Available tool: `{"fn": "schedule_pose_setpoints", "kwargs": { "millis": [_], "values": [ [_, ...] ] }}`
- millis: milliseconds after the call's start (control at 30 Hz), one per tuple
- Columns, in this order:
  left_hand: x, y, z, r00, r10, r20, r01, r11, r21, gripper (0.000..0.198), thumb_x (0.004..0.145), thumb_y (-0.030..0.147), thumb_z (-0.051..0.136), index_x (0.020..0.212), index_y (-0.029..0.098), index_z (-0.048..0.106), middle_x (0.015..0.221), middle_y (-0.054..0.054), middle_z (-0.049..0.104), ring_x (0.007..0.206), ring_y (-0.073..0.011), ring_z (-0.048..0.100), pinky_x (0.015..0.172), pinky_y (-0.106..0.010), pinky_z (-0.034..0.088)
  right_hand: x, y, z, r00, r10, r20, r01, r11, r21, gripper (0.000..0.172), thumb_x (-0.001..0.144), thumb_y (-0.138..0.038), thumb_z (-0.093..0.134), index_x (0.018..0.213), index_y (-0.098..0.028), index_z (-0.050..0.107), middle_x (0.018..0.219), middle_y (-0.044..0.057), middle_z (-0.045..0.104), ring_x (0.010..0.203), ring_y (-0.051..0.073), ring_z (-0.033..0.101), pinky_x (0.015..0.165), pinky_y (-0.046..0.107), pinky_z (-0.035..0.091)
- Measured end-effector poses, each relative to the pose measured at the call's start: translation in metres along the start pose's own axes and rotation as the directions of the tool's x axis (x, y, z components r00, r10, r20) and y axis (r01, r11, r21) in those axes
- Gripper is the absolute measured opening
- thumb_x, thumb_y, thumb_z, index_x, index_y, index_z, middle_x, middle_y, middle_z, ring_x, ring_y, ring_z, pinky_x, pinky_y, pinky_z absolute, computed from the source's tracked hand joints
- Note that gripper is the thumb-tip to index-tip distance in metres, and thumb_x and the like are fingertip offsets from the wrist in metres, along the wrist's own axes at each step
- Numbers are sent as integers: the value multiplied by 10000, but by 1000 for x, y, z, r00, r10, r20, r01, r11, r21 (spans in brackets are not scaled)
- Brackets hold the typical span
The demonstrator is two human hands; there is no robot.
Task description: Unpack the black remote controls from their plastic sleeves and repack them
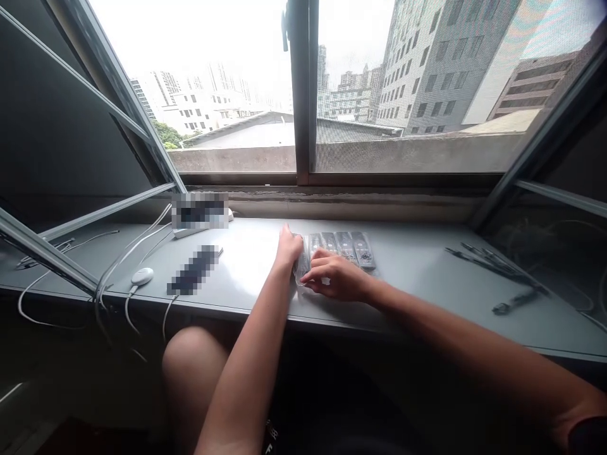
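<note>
My left hand (288, 248) and right hand (337, 279) press their fingers together on the clear plastic sleeve (300, 268), holding it steady on the table (408, 278) beside the side-by-side remote controls (342, 248)

A dark sleeve (588, 437) tops the bare right arm (455, 332); dark shorts (296, 426) show white lettering (270, 437).

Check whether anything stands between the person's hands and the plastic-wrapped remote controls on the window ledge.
Nothing visible does: the left hand and right hand are already on the clear plastic wrapping at the near end of the row of remote controls.
</note>
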State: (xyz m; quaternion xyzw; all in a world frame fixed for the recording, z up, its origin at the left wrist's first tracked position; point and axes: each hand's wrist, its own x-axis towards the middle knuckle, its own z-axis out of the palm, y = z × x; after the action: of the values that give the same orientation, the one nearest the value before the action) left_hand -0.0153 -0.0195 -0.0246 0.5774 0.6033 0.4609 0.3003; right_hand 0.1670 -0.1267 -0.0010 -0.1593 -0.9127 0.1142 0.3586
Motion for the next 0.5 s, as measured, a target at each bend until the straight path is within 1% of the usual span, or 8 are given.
{"fn": "schedule_pose_setpoints", "kwargs": {
  "millis": [67,167,267,333,400,433,467,500],
  "values": [
    [-5,7,-1,1000,30,-9,-29,997,64,728,916,177,621,1619,90,452,1705,-251,436,1627,-333,382,1331,-425,293,0,-2,-2,999,1,37,-2,1000,23,209,999,-174,691,1106,-233,861,845,70,764,890,251,610,797,379,575],
    [-11,14,-4,996,88,-22,-85,989,119,596,971,220,614,1549,95,543,1654,-247,502,1582,-326,448,1314,-430,334,1,-4,-7,998,9,69,-11,999,32,255,1024,-165,652,1184,-212,845,838,72,766,894,252,604,810,385,569],
    [-14,19,-8,986,150,-70,-145,987,75,483,988,252,641,1457,138,628,1568,-215,596,1517,-326,525,1282,-455,398,2,-2,-18,999,2,36,0,998,-55,225,1063,-226,658,1199,-200,834,837,82,764,894,258,608,791,395,571],
    [-19,26,-16,963,235,-129,-237,971,-4,431,989,255,660,1411,166,663,1519,-189,643,1472,-323,571,1259,-485,438,3,1,-34,1000,-21,-12,18,984,-176,213,1064,-253,676,1201,-201,831,836,88,756,886,263,615,772,406,579],
    [-30,39,-35,922,354,-158,-377,914,-149,377,991,274,681,1362,212,693,1461,-146,691,1435,-310,611,1211,-498,497,5,-1,-60,998,-36,-48,23,967,-252,209,1066,-245,672,1194,-195,830,886,100,772,901,263,647,777,412,598],
    [-38,48,-49,887,433,-163,-462,849,-256,335,1008,288,673,1337,232,706,1404,-122,725,1387,-292,652,1171,-491,537,6,-4,-77,997,-39,-71,19,964,-264,215,1067,-236,670,1212,-198,824,910,96,783,917,259,669,791,413,609],
    [-47,59,-66,833,521,-184,-551,757,-352,292,1030,298,653,1311,252,718,1345,-93,753,1322,-268,693,1138,-480,566,6,-11,-95,995,-40,-88,15,963,-268,228,1063,-224,674,1242,-206,815,938,88,793,931,252,689,799,407,618],
    [-56,70,-86,777,583,-237,-623,659,-421,250,1051,302,632,1278,272,731,1285,-63,771,1251,-244,726,1107,-465,588,7,-19,-114,993,-41,-109,9,960,-280,246,1060,-204,671,1264,-218,808,951,76,798,936,242,706,800,400,623]
  ]
}}
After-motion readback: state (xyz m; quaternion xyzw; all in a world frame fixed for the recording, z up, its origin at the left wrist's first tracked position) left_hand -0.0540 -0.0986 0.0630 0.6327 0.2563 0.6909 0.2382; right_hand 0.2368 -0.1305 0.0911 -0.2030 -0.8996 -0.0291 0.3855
